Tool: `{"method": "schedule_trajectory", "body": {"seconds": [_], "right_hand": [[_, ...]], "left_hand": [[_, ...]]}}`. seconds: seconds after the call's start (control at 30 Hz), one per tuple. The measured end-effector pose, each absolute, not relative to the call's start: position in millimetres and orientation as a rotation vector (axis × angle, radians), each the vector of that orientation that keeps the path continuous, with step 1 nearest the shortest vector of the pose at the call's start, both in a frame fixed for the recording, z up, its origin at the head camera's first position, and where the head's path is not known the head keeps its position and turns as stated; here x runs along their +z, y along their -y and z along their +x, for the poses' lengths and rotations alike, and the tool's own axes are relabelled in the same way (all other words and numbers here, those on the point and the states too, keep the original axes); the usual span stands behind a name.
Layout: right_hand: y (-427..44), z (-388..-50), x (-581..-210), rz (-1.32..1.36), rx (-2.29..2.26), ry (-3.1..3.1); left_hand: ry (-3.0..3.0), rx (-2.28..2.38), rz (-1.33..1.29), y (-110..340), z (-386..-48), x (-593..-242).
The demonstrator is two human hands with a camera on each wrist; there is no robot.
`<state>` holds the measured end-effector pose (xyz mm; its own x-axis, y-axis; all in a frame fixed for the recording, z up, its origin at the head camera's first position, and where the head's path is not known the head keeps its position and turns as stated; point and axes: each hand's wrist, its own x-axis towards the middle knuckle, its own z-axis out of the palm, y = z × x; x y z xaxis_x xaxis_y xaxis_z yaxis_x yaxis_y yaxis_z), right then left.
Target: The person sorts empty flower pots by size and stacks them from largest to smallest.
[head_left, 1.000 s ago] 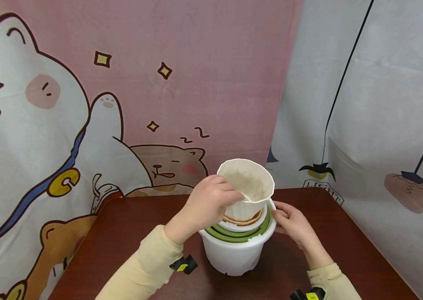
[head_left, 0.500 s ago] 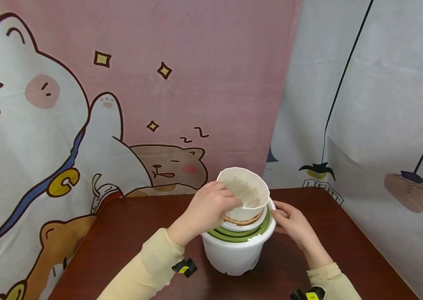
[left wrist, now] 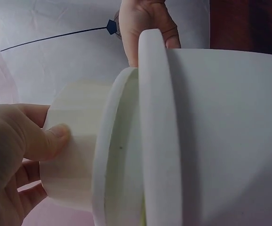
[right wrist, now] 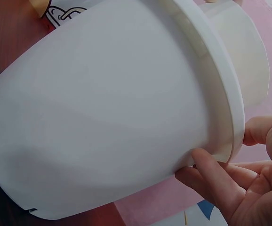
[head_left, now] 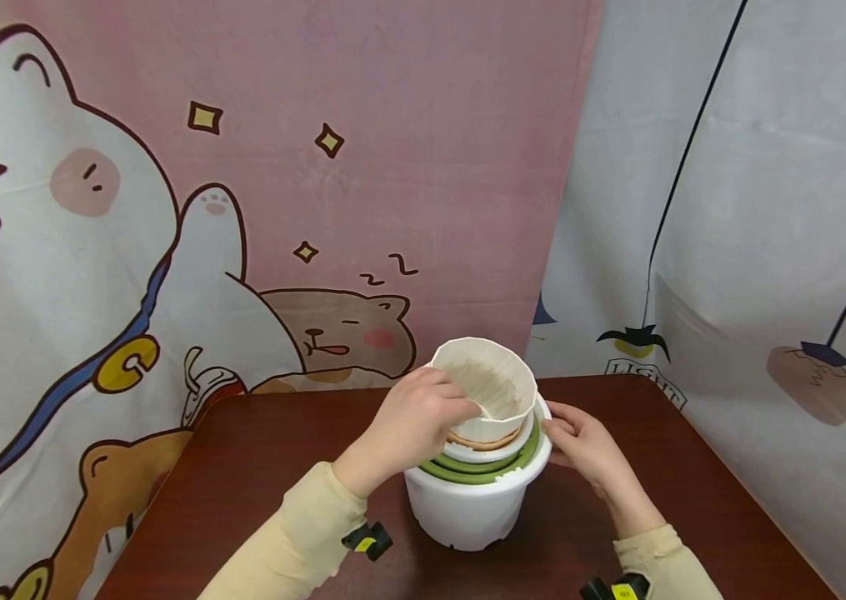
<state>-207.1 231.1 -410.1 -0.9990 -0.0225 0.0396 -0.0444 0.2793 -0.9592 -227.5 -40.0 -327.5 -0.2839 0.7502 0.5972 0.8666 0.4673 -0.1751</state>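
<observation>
Several plant pots stand nested, with a large white flower pot (head_left: 468, 515) outermost. Inside it show green pot rims (head_left: 465, 478), a smaller white rim (head_left: 477, 457) and a terracotta-coloured rim (head_left: 488, 444). At the top sits a cream faceted flower pot (head_left: 498, 385), stained inside, its lower part hidden within the stack. My left hand (head_left: 415, 414) pinches its near-left rim; in the left wrist view the thumb (left wrist: 56, 139) lies along its outer wall. My right hand (right wrist: 249, 188) grips the large pot's rim from the right, fingers beneath the lip and thumb above.
The pots rest on a dark red-brown table (head_left: 280, 483), whose far edge meets a pink cartoon curtain (head_left: 430, 167). A pale curtain (head_left: 753, 208) hangs on the right. Dark wrist devices (head_left: 367, 540) sit by both sleeves.
The cream flower pot has gone down deeper into the stack and shifted slightly left, my left hand staying on its rim. My right hand has kept its place on the large pot.
</observation>
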Motion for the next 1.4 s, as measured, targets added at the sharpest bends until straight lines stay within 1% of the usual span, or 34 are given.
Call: {"method": "schedule_trajectory", "body": {"seconds": [0.7, 1.13, 1.4], "right_hand": [[-230, -209, -411, 0.045, 1.866, 2.498], [-230, -198, -409, -0.001, 1.829, 2.52], [-234, -188, -406, -0.013, 1.724, 2.551]], "left_hand": [[2.062, -0.442, -1.366, 52, -229, -340], [2.059, -0.549, -1.194, 78, -220, -350], [2.191, -0.601, -1.059, 100, -215, -357]]}}
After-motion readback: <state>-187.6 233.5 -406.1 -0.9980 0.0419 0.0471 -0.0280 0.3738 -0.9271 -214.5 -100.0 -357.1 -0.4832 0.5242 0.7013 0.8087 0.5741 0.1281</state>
